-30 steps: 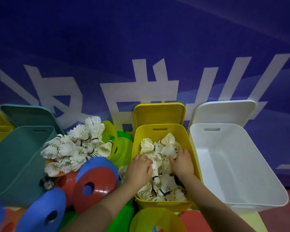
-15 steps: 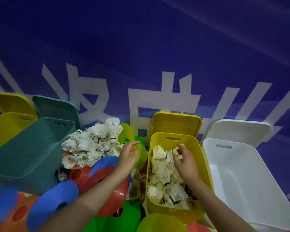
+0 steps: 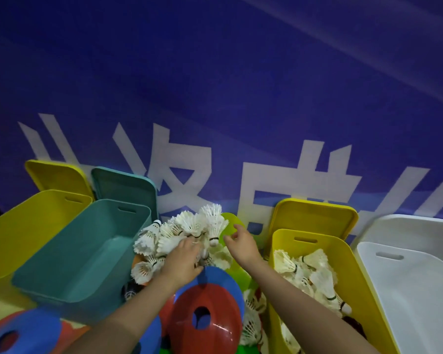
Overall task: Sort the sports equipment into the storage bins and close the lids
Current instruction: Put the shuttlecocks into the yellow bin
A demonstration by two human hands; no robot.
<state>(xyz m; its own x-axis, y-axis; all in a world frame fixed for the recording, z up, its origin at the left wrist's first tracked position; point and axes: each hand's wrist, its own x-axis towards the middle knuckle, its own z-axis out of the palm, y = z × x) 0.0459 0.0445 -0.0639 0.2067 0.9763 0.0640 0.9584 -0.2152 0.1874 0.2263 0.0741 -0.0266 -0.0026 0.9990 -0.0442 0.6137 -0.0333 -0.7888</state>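
Closest in there's a red cone disc [image 3: 202, 325] just below both wrists. Left hand [image 3: 182, 261] is palm down with its fingers [image 3: 189, 245] dug into the shuttlecock pile [image 3: 187, 231], can't tell if it's got one yet. Right hand [image 3: 241, 245] hovers right of the pile, fingers spread, holding nothing. Right of those fingers, the yellow bin [image 3: 343, 251] has shuttlecocks in it; left, the teal bin [image 3: 69, 284].
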